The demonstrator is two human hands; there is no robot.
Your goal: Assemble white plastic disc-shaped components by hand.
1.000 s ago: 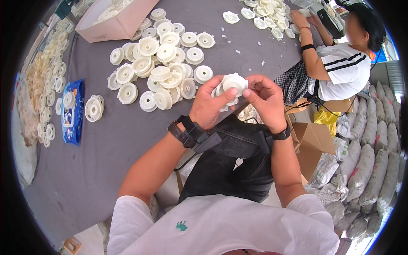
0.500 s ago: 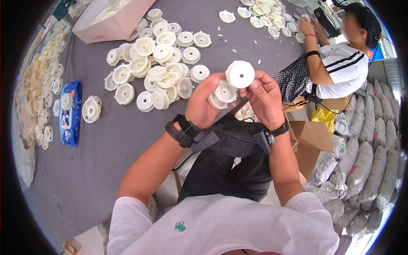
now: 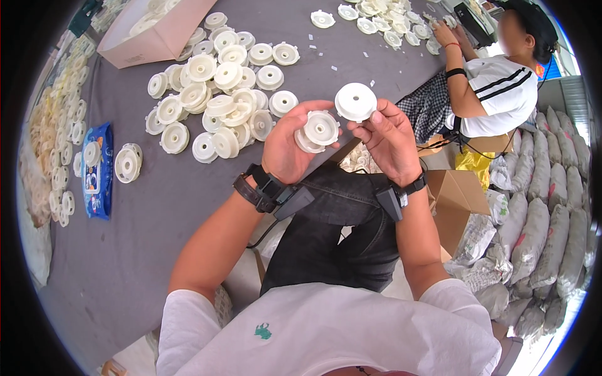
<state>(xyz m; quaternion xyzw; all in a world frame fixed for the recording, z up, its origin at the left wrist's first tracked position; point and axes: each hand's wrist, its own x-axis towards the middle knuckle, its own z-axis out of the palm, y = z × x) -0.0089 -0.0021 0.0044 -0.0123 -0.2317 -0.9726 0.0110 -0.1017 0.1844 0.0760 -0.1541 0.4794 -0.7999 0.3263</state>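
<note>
Over the table's near edge, my left hand (image 3: 290,144) is closed around round white plastic parts (image 3: 321,128), two of which seem stacked, with the ringed, hollow side of the upper one showing. Beside it, my right hand (image 3: 389,139) pinches another white plastic disc (image 3: 356,102) between thumb and fingers. This disc has a flat face with a small centre hole and is tilted toward me. A small gap separates the disc from the parts in my left hand. Left of my hands lies a heap of similar white discs (image 3: 227,76) on the grey table covering (image 3: 163,238).
A pale box (image 3: 135,53) with more discs stands at the far left. A blue wipes pack (image 3: 97,172) and one loose disc (image 3: 128,163) lie nearer. At right, a co-worker (image 3: 495,88) handles parts by another heap. Cardboard boxes (image 3: 458,200) and stacked sacks (image 3: 533,238) fill the right side.
My hands have drawn apart slightly, opening a gap between the disc and the left-hand parts. The right-hand disc has tipped, so its rim now shows. The whole view has shifted a little.
</note>
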